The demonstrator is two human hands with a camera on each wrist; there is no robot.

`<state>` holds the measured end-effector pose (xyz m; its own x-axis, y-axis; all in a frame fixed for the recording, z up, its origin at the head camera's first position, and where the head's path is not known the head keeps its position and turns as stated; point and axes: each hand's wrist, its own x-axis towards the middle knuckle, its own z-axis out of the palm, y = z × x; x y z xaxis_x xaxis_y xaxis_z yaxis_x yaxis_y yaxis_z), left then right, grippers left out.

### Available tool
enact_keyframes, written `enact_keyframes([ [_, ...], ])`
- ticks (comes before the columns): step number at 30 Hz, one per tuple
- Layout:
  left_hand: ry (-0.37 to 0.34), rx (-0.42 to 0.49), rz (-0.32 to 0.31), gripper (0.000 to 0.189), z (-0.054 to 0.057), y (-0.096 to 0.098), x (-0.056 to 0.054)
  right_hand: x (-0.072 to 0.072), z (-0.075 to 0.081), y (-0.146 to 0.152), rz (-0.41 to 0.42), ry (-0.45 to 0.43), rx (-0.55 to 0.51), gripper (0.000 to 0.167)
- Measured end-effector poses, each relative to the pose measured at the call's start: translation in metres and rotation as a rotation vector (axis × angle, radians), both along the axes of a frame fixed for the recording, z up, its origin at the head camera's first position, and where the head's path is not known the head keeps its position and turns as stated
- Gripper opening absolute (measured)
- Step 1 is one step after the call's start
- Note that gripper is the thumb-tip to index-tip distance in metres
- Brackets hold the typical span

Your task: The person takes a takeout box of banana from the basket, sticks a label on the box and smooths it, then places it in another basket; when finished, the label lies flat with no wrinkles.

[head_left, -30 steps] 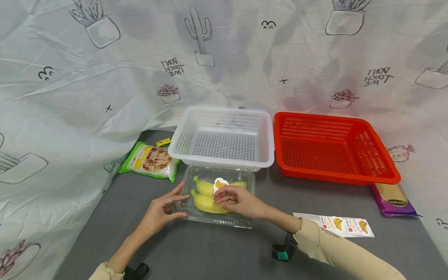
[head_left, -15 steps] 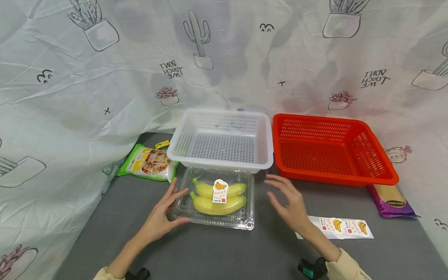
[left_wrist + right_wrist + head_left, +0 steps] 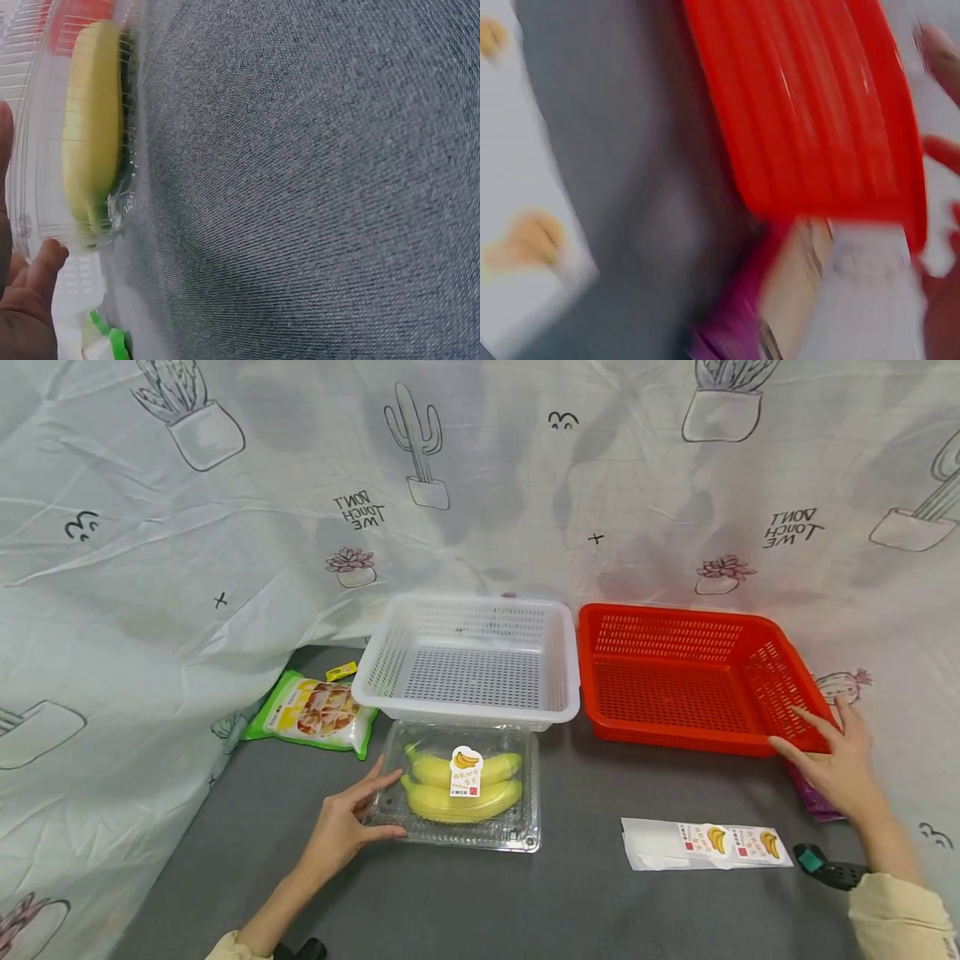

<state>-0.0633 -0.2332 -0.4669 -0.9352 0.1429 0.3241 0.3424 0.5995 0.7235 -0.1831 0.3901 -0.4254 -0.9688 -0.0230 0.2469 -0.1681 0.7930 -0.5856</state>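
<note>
A clear plastic clamshell box (image 3: 495, 838) lies on the grey cloth with two bananas (image 3: 457, 803) inside. On its lid is a white banana sticker (image 3: 465, 783). My left hand (image 3: 339, 828) rests against the box's left side, fingers spread, with the thumb near the front corner. One banana (image 3: 94, 127) shows through the box wall in the left wrist view. My right hand (image 3: 843, 767) is spread at the front right corner of the red basket (image 3: 675, 740), holding nothing. It partly hides a purple packet (image 3: 817, 797); contact with the basket is unclear.
A white basket (image 3: 465, 703) stands behind the box, left of the red one. A green-edged food bag (image 3: 315, 714) and a small yellow packet (image 3: 341, 672) lie at left. A strip of banana stickers (image 3: 705, 845) lies at front right.
My right hand has left the sticker on the lid and moved far right to the red basket's corner. My left hand stays at the box.
</note>
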Motion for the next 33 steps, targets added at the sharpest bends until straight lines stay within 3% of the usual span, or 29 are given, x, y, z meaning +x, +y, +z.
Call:
enact_keyframes([
  [2, 0.025, 0.0, 0.0, 0.071, 0.0, 0.0, -0.001, -0.004, 0.004, 0.019, 0.02, -0.126, 0.052, 0.066],
  [5, 0.053, 0.0, 0.002, 0.07, 0.002, -0.002, 0.001, -0.009, 0.01, 0.034, 0.019, -0.236, 0.13, 0.067],
  [9, 0.065, 0.008, 0.01, 0.069, 0.008, -0.003, 0.003, -0.017, 0.02, 0.042, -0.032, -0.297, 0.211, 0.072],
  [15, 0.094, 0.013, 0.009, 0.069, 0.023, -0.002, 0.009, -0.023, 0.029, 0.049, -0.058, -0.402, 0.23, 0.078],
  [24, 0.084, 0.001, 0.03, 0.067, 0.068, 0.017, 0.014, -0.026, 0.031, 0.052, -0.075, -0.357, 0.244, 0.064],
  [28, 0.074, 0.0, 0.021, 0.066, 0.084, 0.029, 0.01, -0.026, 0.032, 0.051, -0.05, -0.328, 0.261, 0.059],
  [33, 0.048, 0.016, -0.001, 0.064, 0.096, 0.041, -0.002, -0.028, 0.033, 0.051, -0.009, -0.308, 0.265, 0.052],
])
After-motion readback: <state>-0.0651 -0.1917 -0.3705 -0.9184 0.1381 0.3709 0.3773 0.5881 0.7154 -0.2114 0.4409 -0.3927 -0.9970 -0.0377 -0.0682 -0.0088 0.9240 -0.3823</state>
